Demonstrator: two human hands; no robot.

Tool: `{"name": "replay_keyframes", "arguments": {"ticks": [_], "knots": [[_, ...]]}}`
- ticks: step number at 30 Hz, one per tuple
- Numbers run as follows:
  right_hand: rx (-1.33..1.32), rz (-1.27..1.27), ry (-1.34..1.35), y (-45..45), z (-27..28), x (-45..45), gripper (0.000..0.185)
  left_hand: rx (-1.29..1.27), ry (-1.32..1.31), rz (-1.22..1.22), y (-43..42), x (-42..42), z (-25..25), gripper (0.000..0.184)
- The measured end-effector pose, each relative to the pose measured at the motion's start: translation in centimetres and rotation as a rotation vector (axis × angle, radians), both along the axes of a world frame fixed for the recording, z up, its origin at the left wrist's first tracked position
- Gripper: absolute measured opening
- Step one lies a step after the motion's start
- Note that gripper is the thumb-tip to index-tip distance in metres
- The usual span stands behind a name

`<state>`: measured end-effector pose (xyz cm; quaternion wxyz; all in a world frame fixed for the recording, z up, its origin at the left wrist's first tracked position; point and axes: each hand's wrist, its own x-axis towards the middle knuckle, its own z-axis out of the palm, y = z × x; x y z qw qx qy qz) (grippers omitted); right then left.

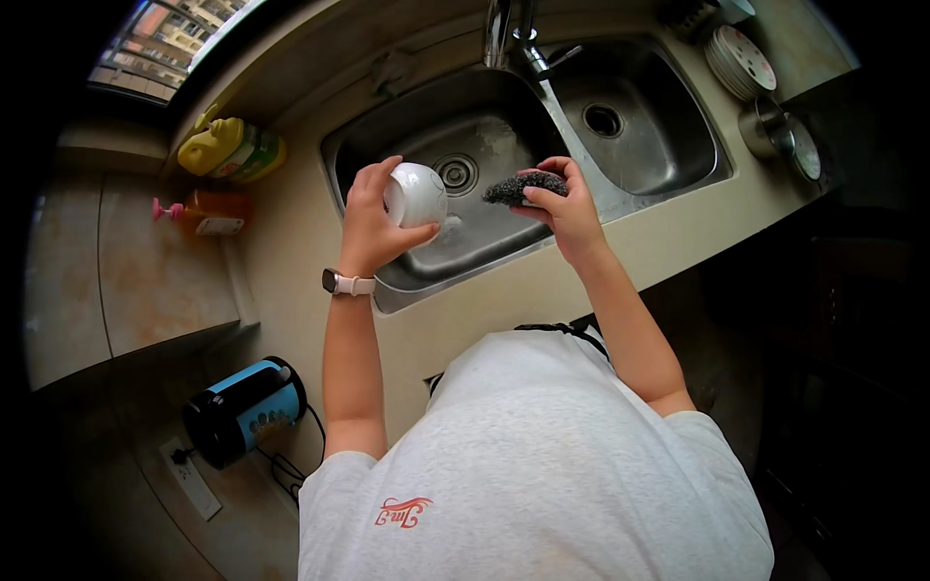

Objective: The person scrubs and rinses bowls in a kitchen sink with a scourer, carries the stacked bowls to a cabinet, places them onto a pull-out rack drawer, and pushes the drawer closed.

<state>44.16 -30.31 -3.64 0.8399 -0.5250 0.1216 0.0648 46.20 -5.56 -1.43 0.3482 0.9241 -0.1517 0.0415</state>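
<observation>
Over the left basin of the steel sink (397, 297), my left hand (370, 221) grips a white bowl (419, 196) that is tipped on its side, its outer base turned to the right. My right hand (570, 210) holds a dark grey scrubber (526, 188) between thumb and fingers, a short gap to the right of the bowl. Bowl and scrubber do not touch. Behind them the drain (456, 173) of the left basin shows.
A faucet (497, 34) rises at the sink's back. Yellow bottle (231, 150) and orange pump bottle (206, 212) stand left. Stacked plates (741, 62) and a metal pot (765, 128) are at right. A blue-black appliance (245, 412) sits lower left, with a power strip (191, 479).
</observation>
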Motion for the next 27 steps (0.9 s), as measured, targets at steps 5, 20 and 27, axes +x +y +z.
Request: {"name": "replay_keyframes", "arguments": {"ticks": [5, 20, 27], "knots": [[0.045, 0.090, 0.021, -0.6, 0.4, -0.3, 0.031, -0.957, 0.380, -0.130, 0.2, -1.5, 0.5, 0.092], [0.340, 0.315, 0.173, 4.4, 0.7, -2.3, 0.033, -1.716, 0.292, -0.035, -0.7, -4.4, -4.8, 0.087], [0.128, 0.314, 0.120, 5.6, 1.4, -2.5, 0.040, -1.579, 0.409, -0.142, -1.3, -5.0, -3.3, 0.087]]}}
